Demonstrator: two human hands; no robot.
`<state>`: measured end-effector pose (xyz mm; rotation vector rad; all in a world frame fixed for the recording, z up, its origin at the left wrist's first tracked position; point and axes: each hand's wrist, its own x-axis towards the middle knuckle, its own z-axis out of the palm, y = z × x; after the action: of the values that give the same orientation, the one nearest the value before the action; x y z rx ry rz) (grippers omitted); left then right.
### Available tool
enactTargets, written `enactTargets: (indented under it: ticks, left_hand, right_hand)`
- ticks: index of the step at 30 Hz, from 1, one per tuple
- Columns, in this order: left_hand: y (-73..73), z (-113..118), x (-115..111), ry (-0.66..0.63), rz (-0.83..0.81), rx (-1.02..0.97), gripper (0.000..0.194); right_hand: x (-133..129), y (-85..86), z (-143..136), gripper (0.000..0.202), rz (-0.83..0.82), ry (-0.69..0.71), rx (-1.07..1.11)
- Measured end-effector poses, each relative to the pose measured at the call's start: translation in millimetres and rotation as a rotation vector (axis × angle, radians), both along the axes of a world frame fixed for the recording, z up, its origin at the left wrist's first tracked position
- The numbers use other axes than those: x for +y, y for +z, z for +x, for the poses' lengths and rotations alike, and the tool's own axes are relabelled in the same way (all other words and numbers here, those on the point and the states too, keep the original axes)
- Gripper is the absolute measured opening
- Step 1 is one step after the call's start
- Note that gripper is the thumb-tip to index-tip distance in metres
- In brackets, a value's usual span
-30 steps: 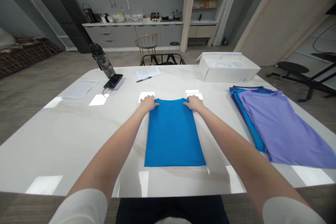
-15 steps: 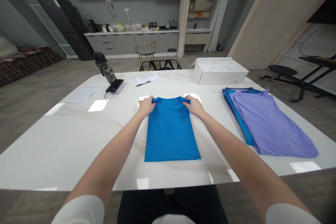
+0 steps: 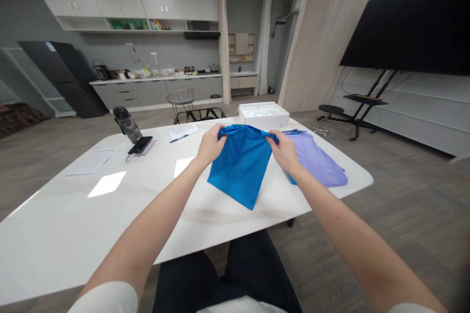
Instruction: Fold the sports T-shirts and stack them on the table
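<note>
A folded blue shirt (image 3: 240,166) hangs between my two hands, its upper edge raised off the white table (image 3: 143,215). My left hand (image 3: 211,145) pinches the upper left corner. At the upper right corner my right hand (image 3: 284,150) is closed on the cloth, thumb on the near side. The lower end of the shirt slants down to a point on the right; whether it touches the table I cannot tell. Just beyond my right hand lies a pile of folded clothes with a lavender garment (image 3: 317,161) on top and blue cloth under it.
A white open box (image 3: 263,114) stands at the table's far edge. Toward the left are a dark bottle (image 3: 127,124), a phone (image 3: 141,145), a pen (image 3: 178,138) and paper sheets (image 3: 91,161). A chair (image 3: 200,115) stands behind the table.
The blue shirt lay flat on the table; now both hands have lifted its upper edge and moved it right, toward the pile. My view has turned right and up.
</note>
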<state>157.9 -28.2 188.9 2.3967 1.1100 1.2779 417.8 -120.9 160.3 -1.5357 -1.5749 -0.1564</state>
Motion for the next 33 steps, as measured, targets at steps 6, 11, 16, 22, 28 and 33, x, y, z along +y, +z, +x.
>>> enactTargets:
  ticks: [6, 11, 16, 22, 28, 33]
  left_hand:
    - [43.8, 101.3, -48.8, -0.259, 0.122, -0.257, 0.014]
    - [55.8, 180.5, -70.6, -0.411, 0.057, -0.510, 0.014]
    - [21.4, 248.5, -64.6, -0.459, -0.167, -0.596, 0.014]
    - [-92.3, 302.0, -37.4, -0.338, -0.559, -0.416, 0.014]
    - [-150.7, 316.5, -13.3, -0.288, -0.602, -0.385, 0.015]
    - [-115.0, 340.2, 21.4, -0.301, -0.410, -0.476, 0.016]
  right_hand:
    - [-89.0, 63.8, 66.1, 0.029, 0.248, -0.188, -0.098]
    - [-125.4, 101.7, 139.1, 0.030, 0.390, -0.343, -0.177]
    - [-116.3, 82.4, 219.2, 0.030, 0.341, -0.421, -0.175]
    - [-83.3, -33.3, 268.6, 0.026, -0.040, -0.462, -0.024]
    - [-53.6, -92.0, 282.9, 0.029, -0.084, -0.413, 0.052]
    - [-3.3, -62.8, 306.9, 0.029, 0.016, -0.381, 0.003]
